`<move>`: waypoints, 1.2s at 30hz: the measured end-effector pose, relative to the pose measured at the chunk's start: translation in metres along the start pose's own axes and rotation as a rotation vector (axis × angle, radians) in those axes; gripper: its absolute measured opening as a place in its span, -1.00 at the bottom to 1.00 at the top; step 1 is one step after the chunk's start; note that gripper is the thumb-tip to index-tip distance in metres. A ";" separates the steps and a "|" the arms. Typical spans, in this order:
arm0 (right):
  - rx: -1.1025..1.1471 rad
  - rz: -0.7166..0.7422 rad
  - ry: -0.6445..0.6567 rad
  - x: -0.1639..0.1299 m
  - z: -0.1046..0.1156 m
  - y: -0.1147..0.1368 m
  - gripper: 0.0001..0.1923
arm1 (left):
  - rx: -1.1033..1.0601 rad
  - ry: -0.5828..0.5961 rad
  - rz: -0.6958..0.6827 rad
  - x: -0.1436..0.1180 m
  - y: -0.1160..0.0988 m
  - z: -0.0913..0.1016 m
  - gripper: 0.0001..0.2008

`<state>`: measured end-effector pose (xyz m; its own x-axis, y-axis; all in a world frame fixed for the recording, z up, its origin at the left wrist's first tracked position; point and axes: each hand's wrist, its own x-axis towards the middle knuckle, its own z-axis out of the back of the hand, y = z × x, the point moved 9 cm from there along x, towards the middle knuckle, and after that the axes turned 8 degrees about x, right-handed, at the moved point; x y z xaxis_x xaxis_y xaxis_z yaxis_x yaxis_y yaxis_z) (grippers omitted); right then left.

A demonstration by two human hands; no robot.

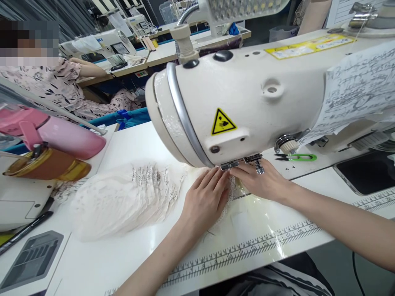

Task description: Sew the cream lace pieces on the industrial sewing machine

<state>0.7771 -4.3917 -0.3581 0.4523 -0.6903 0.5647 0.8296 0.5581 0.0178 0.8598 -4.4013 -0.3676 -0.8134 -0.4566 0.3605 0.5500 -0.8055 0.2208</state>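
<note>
My left hand (208, 197) lies flat on white lace fabric (231, 196), its fingers stretched toward the needle area of the sewing machine (234, 90). From the other side my right hand (262, 179) reaches in under the machine head, fingers extended and their tips close to the lace edge; the presser foot parts hide some of them. Left of my left hand spreads a gathered heap of the thin white fabric (123, 201) with rows of dark loose threads. The needle itself is hidden by the machine head and my fingers.
Green thread snips (299, 158) and a phone (367, 172) lie at right. A ruler strip (247, 251) runs along the front edge. A pink bottle (68, 133) and an amber cup (46, 164) stand at left. Another person (61, 86) sits beyond, near other machines.
</note>
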 end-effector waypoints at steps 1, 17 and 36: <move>0.012 0.010 -0.024 -0.001 0.002 0.001 -0.70 | 0.018 -0.013 -0.012 0.000 -0.001 0.007 -0.65; 0.276 0.110 0.084 -0.008 -0.008 0.008 -0.76 | -0.271 0.005 0.246 -0.050 0.028 0.058 -0.78; 0.309 0.072 0.055 -0.008 -0.015 0.007 -0.78 | 0.045 -0.045 -0.062 -0.003 0.007 0.022 -0.64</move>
<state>0.7842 -4.3898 -0.3749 0.5302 -0.6629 0.5286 0.6597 0.7142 0.2339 0.8701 -4.3975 -0.3475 -0.8377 -0.3879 0.3845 0.5072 -0.8135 0.2844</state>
